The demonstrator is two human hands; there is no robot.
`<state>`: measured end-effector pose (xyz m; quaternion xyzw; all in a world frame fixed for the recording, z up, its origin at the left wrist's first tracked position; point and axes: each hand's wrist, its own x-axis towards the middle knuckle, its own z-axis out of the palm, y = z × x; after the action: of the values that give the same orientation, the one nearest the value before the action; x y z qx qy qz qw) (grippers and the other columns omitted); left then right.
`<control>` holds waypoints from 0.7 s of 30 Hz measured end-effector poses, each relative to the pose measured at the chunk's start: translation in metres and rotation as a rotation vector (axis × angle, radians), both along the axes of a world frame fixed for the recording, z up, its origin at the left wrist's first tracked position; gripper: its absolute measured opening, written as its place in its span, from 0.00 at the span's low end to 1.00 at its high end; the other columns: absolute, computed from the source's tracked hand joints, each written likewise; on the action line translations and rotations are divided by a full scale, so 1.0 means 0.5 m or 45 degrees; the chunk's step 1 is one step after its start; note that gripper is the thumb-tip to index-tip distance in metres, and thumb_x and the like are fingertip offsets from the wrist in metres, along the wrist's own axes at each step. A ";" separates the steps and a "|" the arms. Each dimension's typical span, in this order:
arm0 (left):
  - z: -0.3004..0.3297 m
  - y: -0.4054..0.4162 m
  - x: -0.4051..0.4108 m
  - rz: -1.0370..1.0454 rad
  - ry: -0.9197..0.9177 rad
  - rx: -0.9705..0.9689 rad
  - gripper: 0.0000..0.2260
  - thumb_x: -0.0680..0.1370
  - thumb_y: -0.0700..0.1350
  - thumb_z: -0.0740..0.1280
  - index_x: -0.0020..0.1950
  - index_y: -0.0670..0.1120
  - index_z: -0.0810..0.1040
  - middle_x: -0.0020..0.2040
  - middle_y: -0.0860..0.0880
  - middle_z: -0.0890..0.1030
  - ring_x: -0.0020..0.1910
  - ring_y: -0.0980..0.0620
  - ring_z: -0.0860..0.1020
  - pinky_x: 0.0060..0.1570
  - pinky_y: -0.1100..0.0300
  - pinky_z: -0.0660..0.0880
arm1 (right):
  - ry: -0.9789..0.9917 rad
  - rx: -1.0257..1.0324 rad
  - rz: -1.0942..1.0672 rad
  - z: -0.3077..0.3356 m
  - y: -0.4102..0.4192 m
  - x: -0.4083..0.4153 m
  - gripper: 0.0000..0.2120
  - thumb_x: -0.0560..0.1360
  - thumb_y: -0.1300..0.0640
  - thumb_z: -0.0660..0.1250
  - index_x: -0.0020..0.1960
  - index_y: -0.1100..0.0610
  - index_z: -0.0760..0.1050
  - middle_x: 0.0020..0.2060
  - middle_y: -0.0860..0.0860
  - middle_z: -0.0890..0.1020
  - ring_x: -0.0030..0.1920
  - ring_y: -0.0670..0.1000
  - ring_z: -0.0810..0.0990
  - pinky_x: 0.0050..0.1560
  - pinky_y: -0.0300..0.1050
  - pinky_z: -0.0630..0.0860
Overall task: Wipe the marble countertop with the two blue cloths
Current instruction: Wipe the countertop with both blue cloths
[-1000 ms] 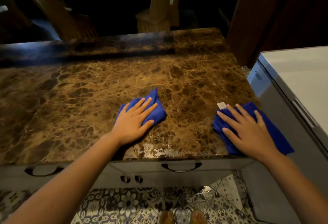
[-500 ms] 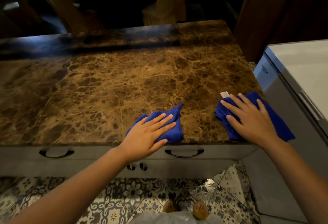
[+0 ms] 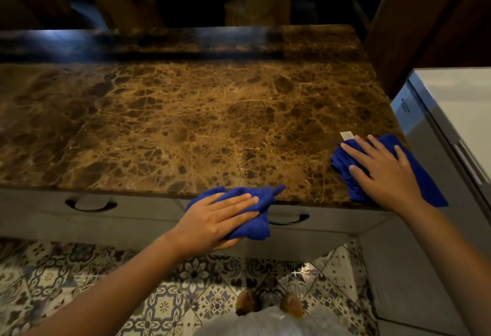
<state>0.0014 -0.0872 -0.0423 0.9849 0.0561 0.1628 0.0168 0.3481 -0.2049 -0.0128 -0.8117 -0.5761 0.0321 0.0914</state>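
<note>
A brown-veined marble counter [image 3: 186, 123] fills the view above grey drawers [image 3: 132, 213] and patterned floor tiles [image 3: 66, 277]. At its front edge, the left hand [image 3: 212, 218] grips a bunched blue cloth [image 3: 252, 218] hanging over. Near its right corner, the right hand [image 3: 382, 173] presses flat, fingers spread, on a second blue cloth [image 3: 425, 184].

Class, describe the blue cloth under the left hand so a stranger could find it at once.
Start at the brown veined marble countertop and follow its near edge to the middle. There a crumpled blue cloth hangs over the edge, under the left hand. The other blue cloth lies on the right corner.
</note>
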 end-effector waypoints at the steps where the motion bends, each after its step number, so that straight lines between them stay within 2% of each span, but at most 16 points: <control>1: 0.003 -0.006 -0.011 0.005 -0.038 -0.030 0.20 0.77 0.54 0.61 0.67 0.48 0.68 0.67 0.48 0.71 0.68 0.53 0.68 0.60 0.53 0.71 | 0.000 0.000 0.001 0.000 0.000 0.000 0.30 0.71 0.38 0.40 0.71 0.43 0.57 0.73 0.48 0.59 0.73 0.50 0.51 0.70 0.62 0.45; 3: 0.023 -0.001 -0.026 0.097 -0.172 -0.132 0.19 0.77 0.53 0.59 0.66 0.47 0.69 0.67 0.46 0.72 0.65 0.52 0.71 0.59 0.55 0.71 | 0.002 -0.003 0.001 0.000 0.000 0.000 0.30 0.71 0.38 0.40 0.71 0.43 0.57 0.73 0.48 0.59 0.73 0.50 0.51 0.70 0.62 0.45; 6: 0.070 0.062 -0.010 0.405 -0.389 -0.294 0.20 0.77 0.55 0.56 0.66 0.46 0.69 0.65 0.46 0.72 0.62 0.51 0.72 0.60 0.62 0.66 | 0.002 -0.004 -0.002 0.000 0.000 0.000 0.30 0.71 0.38 0.40 0.71 0.43 0.57 0.73 0.48 0.59 0.73 0.50 0.51 0.70 0.62 0.46; 8: 0.096 0.134 0.027 0.620 -0.410 -0.394 0.22 0.77 0.54 0.56 0.67 0.45 0.69 0.66 0.45 0.72 0.64 0.51 0.70 0.61 0.61 0.65 | -0.002 -0.003 0.001 0.001 0.000 0.001 0.30 0.71 0.38 0.40 0.71 0.43 0.57 0.73 0.48 0.60 0.73 0.50 0.51 0.70 0.63 0.46; 12: 0.077 0.289 0.114 0.877 -0.101 -0.492 0.24 0.76 0.53 0.53 0.69 0.45 0.66 0.70 0.43 0.69 0.68 0.46 0.68 0.63 0.51 0.65 | 0.002 -0.003 -0.001 0.004 -0.001 -0.001 0.29 0.72 0.39 0.41 0.71 0.43 0.58 0.73 0.48 0.61 0.73 0.50 0.52 0.70 0.63 0.47; 16: 0.050 0.372 0.202 0.838 0.180 -0.256 0.21 0.80 0.51 0.54 0.72 0.46 0.61 0.74 0.43 0.61 0.73 0.45 0.58 0.69 0.45 0.56 | -0.004 0.004 -0.011 0.001 -0.001 -0.002 0.27 0.73 0.40 0.42 0.70 0.42 0.59 0.72 0.48 0.62 0.73 0.51 0.52 0.69 0.63 0.48; 21: 0.056 0.416 0.297 0.733 0.340 -0.236 0.25 0.77 0.59 0.48 0.74 0.56 0.54 0.76 0.48 0.54 0.75 0.48 0.51 0.70 0.43 0.49 | -0.018 -0.010 -0.009 -0.004 0.000 0.001 0.26 0.74 0.40 0.45 0.71 0.41 0.57 0.73 0.47 0.60 0.73 0.49 0.51 0.69 0.63 0.48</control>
<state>0.1498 0.1211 -0.0142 0.9356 0.3483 0.0246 0.0521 0.3483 -0.2049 -0.0147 -0.8142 -0.5737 0.0283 0.0841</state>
